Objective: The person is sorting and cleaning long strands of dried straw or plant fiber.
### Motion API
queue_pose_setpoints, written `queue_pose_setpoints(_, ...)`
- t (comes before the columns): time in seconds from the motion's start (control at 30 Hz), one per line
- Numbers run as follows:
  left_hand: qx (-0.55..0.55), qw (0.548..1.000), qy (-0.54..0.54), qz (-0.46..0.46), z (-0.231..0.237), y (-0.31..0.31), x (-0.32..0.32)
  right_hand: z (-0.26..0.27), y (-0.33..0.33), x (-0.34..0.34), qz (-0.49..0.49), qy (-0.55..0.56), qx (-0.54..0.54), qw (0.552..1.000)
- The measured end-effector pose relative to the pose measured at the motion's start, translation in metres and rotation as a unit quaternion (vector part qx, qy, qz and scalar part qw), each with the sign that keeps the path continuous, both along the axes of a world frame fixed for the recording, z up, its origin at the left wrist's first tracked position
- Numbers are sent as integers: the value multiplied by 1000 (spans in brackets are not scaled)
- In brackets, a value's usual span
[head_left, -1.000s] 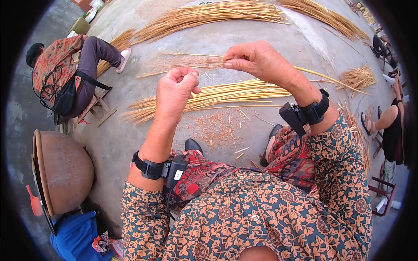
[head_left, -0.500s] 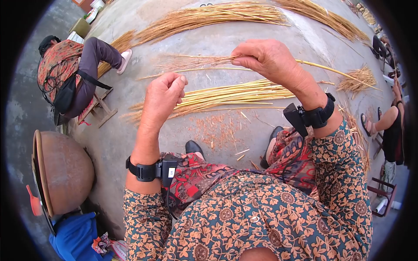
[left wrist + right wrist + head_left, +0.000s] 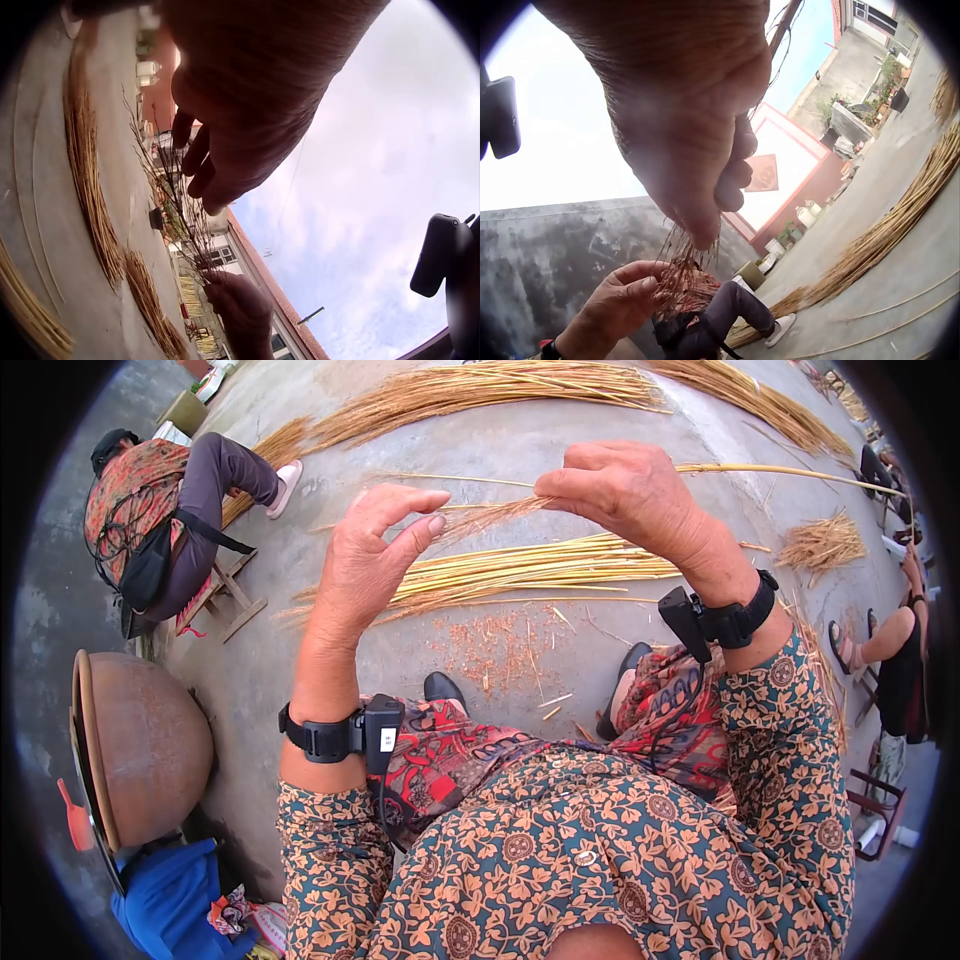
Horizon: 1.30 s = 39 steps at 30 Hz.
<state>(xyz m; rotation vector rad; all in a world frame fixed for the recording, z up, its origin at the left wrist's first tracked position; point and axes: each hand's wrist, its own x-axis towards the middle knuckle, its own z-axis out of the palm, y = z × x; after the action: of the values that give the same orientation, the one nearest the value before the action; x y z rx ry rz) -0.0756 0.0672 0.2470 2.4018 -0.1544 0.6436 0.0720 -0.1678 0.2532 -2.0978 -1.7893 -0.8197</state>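
In the head view my right hand (image 3: 640, 495) pinches a stalk (image 3: 760, 468) just behind its feathery end, with the bare stem running out to the right. The wispy bristles (image 3: 492, 517) point left, toward my left hand (image 3: 365, 560), whose thumb and forefinger are parted at the tips of the bristles. From the left wrist, the fingers of my left hand (image 3: 247, 112) hang loosely beside the thin branches (image 3: 178, 196). The right wrist view has the bristles (image 3: 686, 271) spreading below my right hand (image 3: 682, 120), near the left thumb; contact is unclear.
Below the hands lies a bundle of yellow stalks (image 3: 540, 567); longer bundles (image 3: 490, 395) lie farther off. A seated person (image 3: 150, 525) is at left above a large clay pot (image 3: 150, 750). A short bristly pile (image 3: 822, 542) lies at right.
My left hand's thumb and forefinger have spread apart, after moving left and then back slightly. My right hand has shifted right and up, and its stem has swung upward at the far end.
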Motion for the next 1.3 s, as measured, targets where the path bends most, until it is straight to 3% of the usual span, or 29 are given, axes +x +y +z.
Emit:
queue_pose_setpoints(0.07, 36, 999, 4, -2, -3, -2, 2, 0, 0, -1, 5, -4, -3, 1000)
queue_pose_setpoints(0.37, -22, 996, 87, 4, -8, -4, 1, 2, -1, -4, 23, -41, -27, 999)
queue_pose_setpoints(0.57, 11, 999, 29, -9, -13, -3, 3, 1, -1, -3, 30, -33, -30, 999)
queue_pose_setpoints(0.67, 101, 993, 9, 64, -12, -13, 2, 1, 2, -7, 41, -18, -39, 998)
queue_pose_setpoints(0.87, 71, 974, 34, 214, -9, -3, 1, 0, 1, -6, 1, -19, -60, 998)
queue_pose_setpoints(0.97, -127, 983, 98, 89, 4, 4, -9, -2, -3, 0, -2, -12, -57, 998)
queue_pose_setpoints(1.0, -123, 986, 113, 26, 8, 3, -13, -3, -4, 0, -1, -12, -61, 998)
queue_pose_setpoints(1.13, -25, 999, -6, 21, 1, -14, -4, -1, 1, -2, 12, -16, -66, 998)
queue_pose_setpoints(1.3, 34, 999, -2, -8, -3, -15, 2, 2, 2, -4, 21, -18, -55, 998)
